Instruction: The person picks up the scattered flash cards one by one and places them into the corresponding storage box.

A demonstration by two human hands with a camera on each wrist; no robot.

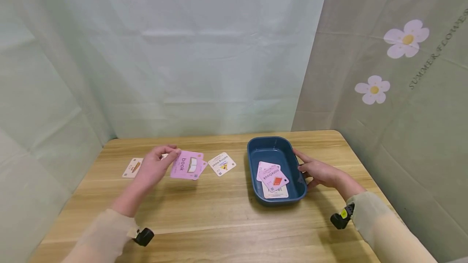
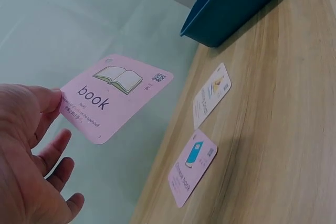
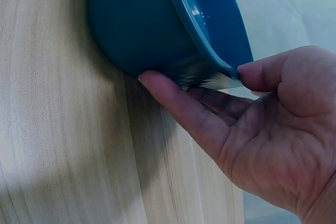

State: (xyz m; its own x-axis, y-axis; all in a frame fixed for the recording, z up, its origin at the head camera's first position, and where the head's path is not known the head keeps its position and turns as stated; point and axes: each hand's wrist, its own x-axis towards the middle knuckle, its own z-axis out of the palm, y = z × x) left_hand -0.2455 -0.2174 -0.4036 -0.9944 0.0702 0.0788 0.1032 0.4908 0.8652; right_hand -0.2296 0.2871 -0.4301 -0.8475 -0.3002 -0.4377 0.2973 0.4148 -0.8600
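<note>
My left hand pinches a pink card printed "book" between thumb and fingertips, above the table. Beneath it, partly covered in the head view, lies a pink "Chinese book" card. Just right of that is a white "sailing boat" card. A white card with a brown picture lies left of the hand. My right hand holds the right side of a blue tray, its thumb at the rim and its fingers against the outer wall. Inside the tray, a pink "notebook" card overlaps other cards.
The wooden table meets a pale curtain along its back edge. At the right stands another curtain with flower prints. Each wrist wears a small black camera.
</note>
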